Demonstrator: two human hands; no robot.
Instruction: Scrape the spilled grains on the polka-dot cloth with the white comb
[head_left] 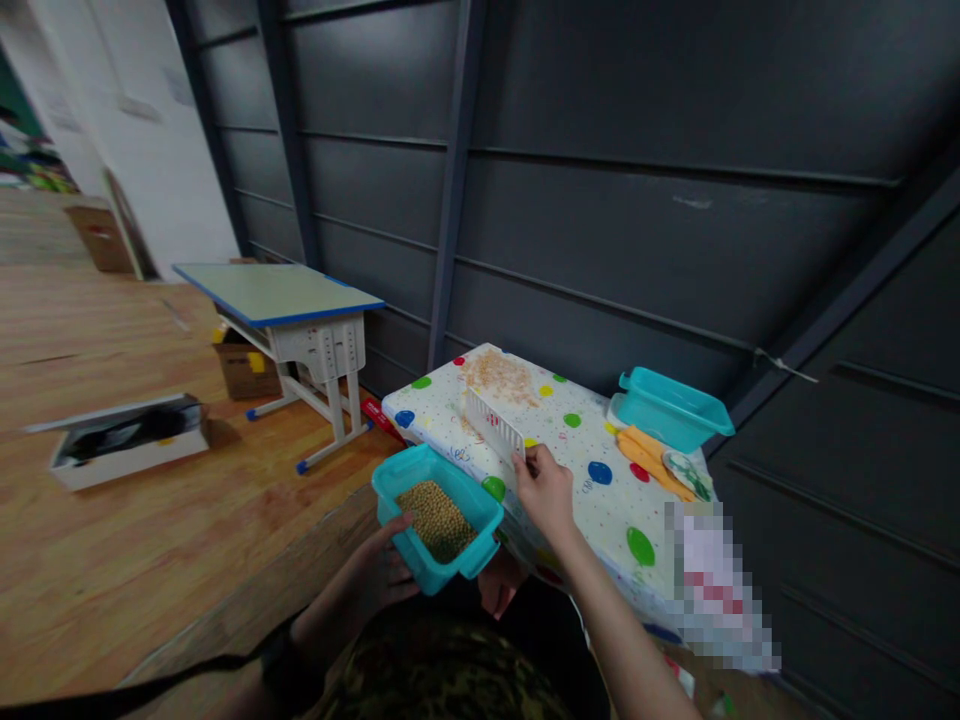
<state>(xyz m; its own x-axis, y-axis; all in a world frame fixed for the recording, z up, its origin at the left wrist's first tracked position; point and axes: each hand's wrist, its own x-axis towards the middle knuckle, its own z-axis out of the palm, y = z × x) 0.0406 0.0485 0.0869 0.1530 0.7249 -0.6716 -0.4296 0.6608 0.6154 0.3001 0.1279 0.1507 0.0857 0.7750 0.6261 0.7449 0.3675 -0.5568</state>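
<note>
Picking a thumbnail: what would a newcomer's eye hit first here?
Probably the turquoise tub of round tan beans, gripped by the left hand at the table's near edge. Then the white slotted strip in the right hand, beside pale scattered bits on the balloon-print tablecloth.

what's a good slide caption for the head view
Left hand holding a turquoise bin of beans, right hand a white slotted strip
</note>
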